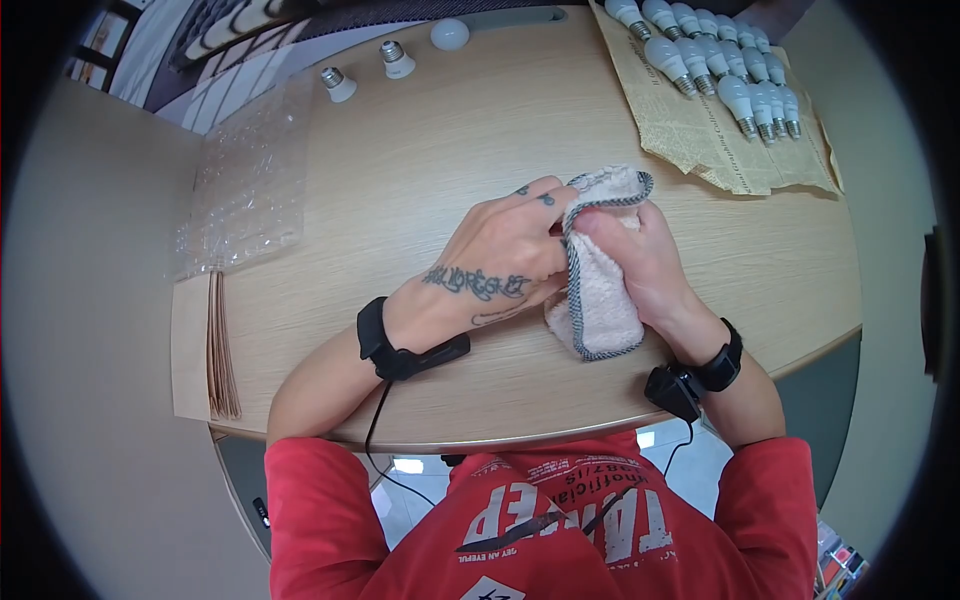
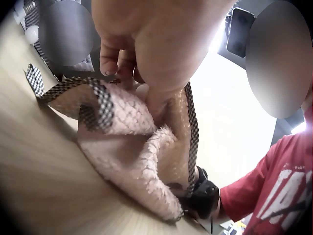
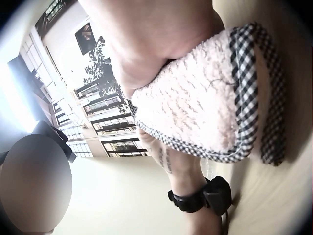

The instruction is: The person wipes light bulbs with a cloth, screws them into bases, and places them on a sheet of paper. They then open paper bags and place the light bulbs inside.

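A pale pink fluffy cloth point(image 1: 605, 290) with a black-and-white checked border is bunched between both hands, low over the table. My right hand point(image 1: 652, 262) grips it from the right, thumb on top and fingers hidden in the folds. From the left, my left hand point(image 1: 490, 255) reaches in with bent fingers, their tips hidden by the cloth in the head view. In the left wrist view a small white rounded part of what looks like a light bulb point(image 2: 142, 91) shows between its thumb and fingers, the rest wrapped from sight.
Several light bulbs point(image 1: 735, 97) lie in rows on brown printed paper point(image 1: 690, 150) at the back right. Three more bulbs point(image 1: 397, 62) are at the back left. Clear bubble wrap point(image 1: 245, 180) and folded brown paper point(image 1: 192, 350) lie along the left edge.
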### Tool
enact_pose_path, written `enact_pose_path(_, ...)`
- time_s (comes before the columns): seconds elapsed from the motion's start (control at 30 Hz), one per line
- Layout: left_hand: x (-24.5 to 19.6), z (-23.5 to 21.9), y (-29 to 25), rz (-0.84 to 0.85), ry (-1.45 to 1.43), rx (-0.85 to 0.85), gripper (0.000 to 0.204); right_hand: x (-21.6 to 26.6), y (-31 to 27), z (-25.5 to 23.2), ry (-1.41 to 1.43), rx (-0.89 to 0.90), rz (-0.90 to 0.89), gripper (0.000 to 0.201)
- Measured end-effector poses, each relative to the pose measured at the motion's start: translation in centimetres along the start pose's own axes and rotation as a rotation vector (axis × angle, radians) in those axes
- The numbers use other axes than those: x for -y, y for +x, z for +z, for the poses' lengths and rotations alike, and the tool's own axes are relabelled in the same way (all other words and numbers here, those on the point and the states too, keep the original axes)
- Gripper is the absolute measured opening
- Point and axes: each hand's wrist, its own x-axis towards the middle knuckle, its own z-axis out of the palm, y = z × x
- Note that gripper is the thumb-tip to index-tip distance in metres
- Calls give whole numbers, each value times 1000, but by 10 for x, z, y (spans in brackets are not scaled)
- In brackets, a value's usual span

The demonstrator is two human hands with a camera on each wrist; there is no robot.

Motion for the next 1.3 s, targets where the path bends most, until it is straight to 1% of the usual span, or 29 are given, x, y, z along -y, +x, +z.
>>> enact_pose_path(0.07,1,-1,0,1,11,-35,21,3,-1,7,8,-17,-19,25)
enact_pose_path(0.17,5,-6,0,0,0,10,22,2,0,2,-73,38,-47,26)
enact_pose_path(0.27,7,-4,-1,10,-59,-38,22,-3,0,-2,-150,35,-107,26)
enact_pose_path(0.37,5,-3,1,-52,15,-40,15,-3,-2,0,-221,-8,-172,28)
enact_pose_path(0.47,4,-5,3,-77,-10,-94,20,-10,-1,-3,-239,-131,-157,34)
enact_pose_path(0.57,2,-6,2,-91,-91,-89,16,2,6,-13,-35,-213,-19,39)
enact_pose_path(0.6,2,-8,3,-195,-197,-93,13,-2,9,-15,30,-244,-45,35)
enact_pose_path(0.67,7,-17,4,-403,-409,-98,13,0,11,-10,-128,-277,-255,36)
enact_pose_path(0.7,11,-21,3,-490,-645,-126,16,1,12,-9,-207,-294,-361,40)
enact_pose_path(0.77,17,-27,4,-657,-1119,-175,21,6,10,-13,-206,-242,-311,53)
enact_pose_path(0.8,17,-27,6,-658,-1139,-183,23,7,9,-15,-206,-215,-285,60)
enact_pose_path(0.9,17,-26,7,-670,-1199,-226,29,5,12,-17,-261,-194,-311,66)
enact_pose_path(1.0,20,-23,5,-682,-1228,-244,31,12,8,-12,-174,-224,-349,71)
enact_pose_path(1.07,21,-23,5,-689,-1203,-266,29,13,9,-25,-511,-410,-674,77)
enact_pose_path(1.13,23,-23,3,-677,-1156,-267,25,12,11,-32,-675,-490,-883,83)
enact_pose_path(1.2,24,-22,1,-648,-1092,-237,22,7,12,-30,-662,-471,-975,87)
enact_pose_path(1.3,10,-24,7,-653,-1021,-49,17,9,6,-9,-772,-209,-807,77)
